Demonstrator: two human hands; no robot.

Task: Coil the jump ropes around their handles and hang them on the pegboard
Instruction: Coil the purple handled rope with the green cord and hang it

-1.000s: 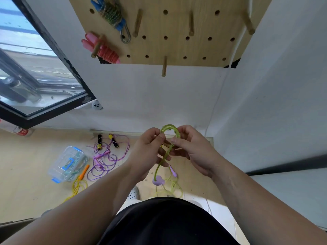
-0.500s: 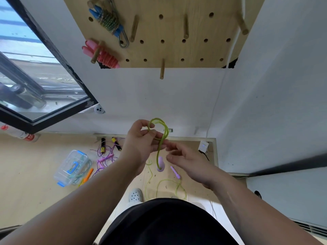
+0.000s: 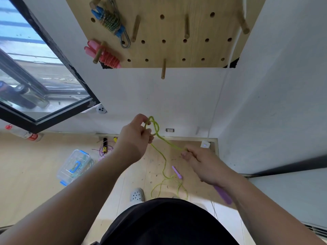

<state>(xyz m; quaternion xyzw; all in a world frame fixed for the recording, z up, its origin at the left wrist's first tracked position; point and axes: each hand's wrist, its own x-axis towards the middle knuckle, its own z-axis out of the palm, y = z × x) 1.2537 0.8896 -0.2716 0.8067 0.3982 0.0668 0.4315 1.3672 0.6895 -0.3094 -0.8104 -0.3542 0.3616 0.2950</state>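
We're starting the coil: left grip pinches the green jump rope, right grip clasps rope and purple handle; winding should follow.

The jump rope cord is yellow-green with purple handles, the pegboard is light wood, the upper coiled rope is green with blue handles, the lower coiled rope is pink, and the storage box is clear with blue latches.

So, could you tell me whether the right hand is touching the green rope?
Touching: the head view shows the right hand pinching the green rope, whose taut strand ends in its grip.
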